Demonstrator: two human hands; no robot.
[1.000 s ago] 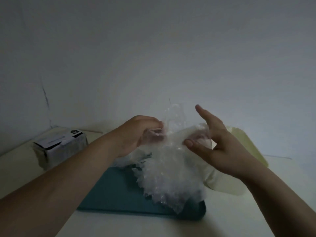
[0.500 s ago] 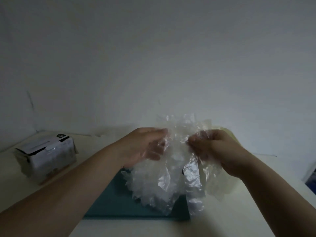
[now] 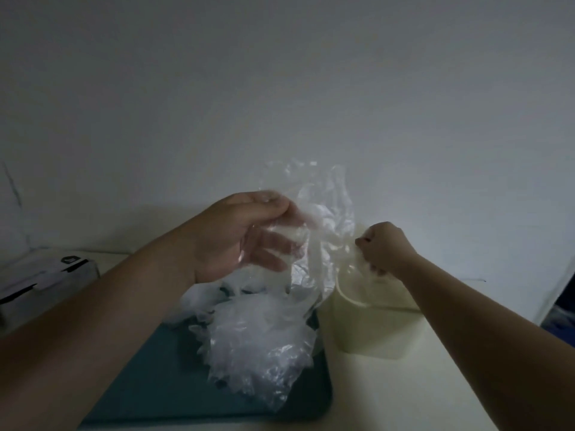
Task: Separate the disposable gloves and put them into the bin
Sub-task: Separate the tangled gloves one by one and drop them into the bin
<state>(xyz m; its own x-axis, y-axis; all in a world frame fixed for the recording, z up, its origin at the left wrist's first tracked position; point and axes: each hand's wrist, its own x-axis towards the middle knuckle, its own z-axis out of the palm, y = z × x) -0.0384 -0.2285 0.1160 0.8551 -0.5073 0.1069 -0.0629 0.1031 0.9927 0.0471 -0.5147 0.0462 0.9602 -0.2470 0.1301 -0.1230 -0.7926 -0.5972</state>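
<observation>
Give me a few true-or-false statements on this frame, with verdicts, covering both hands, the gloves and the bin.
1. The left hand holds a bunch of clear gloves over the teal tray. True.
2. The right hand lies flat and empty on the table. False: it pinches a glove above the cream bin.
3. The bin stands to the right of the tray. True.
4. The white box sits inside the bin. False: it stands on the table at the far left, apart from the tray.
</observation>
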